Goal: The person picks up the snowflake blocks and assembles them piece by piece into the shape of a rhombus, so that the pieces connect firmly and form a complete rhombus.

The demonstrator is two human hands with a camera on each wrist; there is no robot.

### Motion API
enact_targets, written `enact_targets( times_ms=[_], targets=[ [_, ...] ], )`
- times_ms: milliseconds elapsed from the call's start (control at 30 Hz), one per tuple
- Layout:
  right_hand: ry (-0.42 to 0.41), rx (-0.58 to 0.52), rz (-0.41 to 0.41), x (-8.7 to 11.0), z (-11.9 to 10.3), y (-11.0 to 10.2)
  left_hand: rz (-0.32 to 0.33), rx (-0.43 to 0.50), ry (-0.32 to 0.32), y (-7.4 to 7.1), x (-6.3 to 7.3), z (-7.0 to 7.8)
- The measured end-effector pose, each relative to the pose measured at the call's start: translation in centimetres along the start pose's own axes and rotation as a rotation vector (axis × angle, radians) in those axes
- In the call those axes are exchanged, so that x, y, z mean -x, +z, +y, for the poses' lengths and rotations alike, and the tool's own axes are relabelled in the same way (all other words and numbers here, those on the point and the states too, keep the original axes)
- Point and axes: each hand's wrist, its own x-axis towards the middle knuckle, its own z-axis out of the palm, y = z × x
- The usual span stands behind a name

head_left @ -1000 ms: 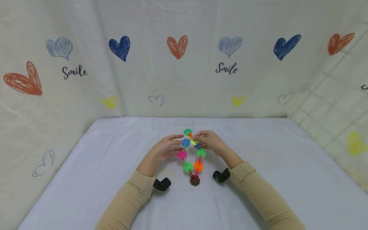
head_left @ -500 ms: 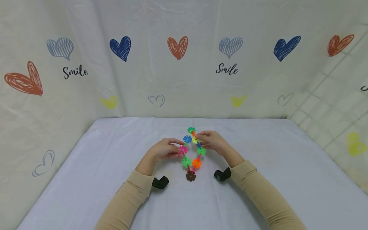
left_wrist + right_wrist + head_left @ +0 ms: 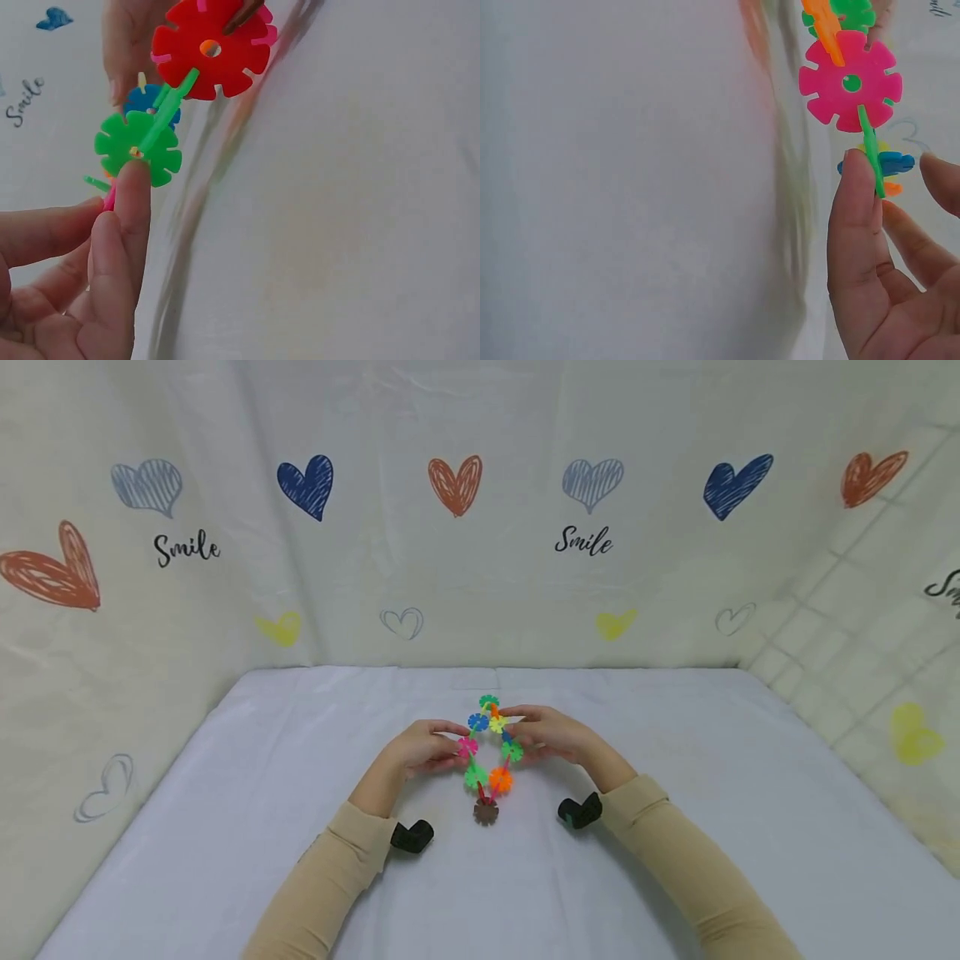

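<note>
A closed loop of notched plastic snowflake discs is held between my two hands in the head view. In it are a blue disc [image 3: 478,722], a yellow disc [image 3: 497,724], an orange disc [image 3: 501,779] and a brown disc [image 3: 486,812] at the near end. My left hand [image 3: 422,750] pinches the pink disc [image 3: 468,747] on the loop's left side. My right hand [image 3: 558,735] touches the right side by the green disc [image 3: 512,751], fingers fairly straight. In the right wrist view one fingertip rests against that green disc [image 3: 868,142], while another digit stands apart.
A white cloth covers the table [image 3: 630,893]. Behind it hangs a pale curtain [image 3: 510,593] printed with hearts and words. Black wrist devices [image 3: 412,837] sit at both cuffs, below the loop's sides.
The loop has shifted left, its brown end moving away from me. My left fingers, spread earlier, have closed on the pink disc. The right fingers have loosened from the yellow disc.
</note>
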Motion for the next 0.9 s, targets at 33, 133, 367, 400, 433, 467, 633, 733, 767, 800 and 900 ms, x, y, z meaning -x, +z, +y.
enact_targets(
  times_ms=[33,133,367,400,433,467,633,733,767,800,900],
  targets=[
    [-0.002,0.003,0.001,-0.1,0.0,0.0,0.006,0.003,-0.004,-0.1,-0.1,0.0],
    [-0.001,0.0,0.012,-0.5,0.0,0.1,0.015,0.004,-0.02,-0.3,-0.5,0.2],
    [0.03,-0.072,0.049,-1.5,0.3,0.0,0.039,0.012,-0.039,-0.8,-1.8,0.4],
    [0.031,-0.088,0.05,-1.7,0.3,0.0,0.04,0.014,-0.042,-0.9,-2.1,0.4],
    [0.029,-0.097,0.048,-1.8,0.3,-0.1,0.041,0.017,-0.047,-1.0,-2.2,0.4],
    [0.025,-0.103,0.044,-1.9,0.3,-0.1,0.041,0.015,-0.053,-1.1,-2.4,0.4],
    [0.004,-0.098,0.013,-2.4,0.6,-0.3,0.044,-0.02,-0.083,-1.4,-2.7,0.5],
    [0.005,-0.089,0.009,-2.6,0.7,-0.2,0.049,-0.044,-0.096,-1.5,-2.7,0.6],
    [0.006,-0.085,0.011,-2.6,0.7,-0.2,0.051,-0.048,-0.1,-1.6,-2.7,0.6],
    [0.008,-0.087,0.014,-2.6,0.7,-0.2,0.052,-0.051,-0.102,-1.6,-2.7,0.6],
    [0.01,-0.088,0.026,-2.5,0.8,-0.3,0.047,-0.051,-0.096,-1.8,-2.7,0.6]
  ],
)
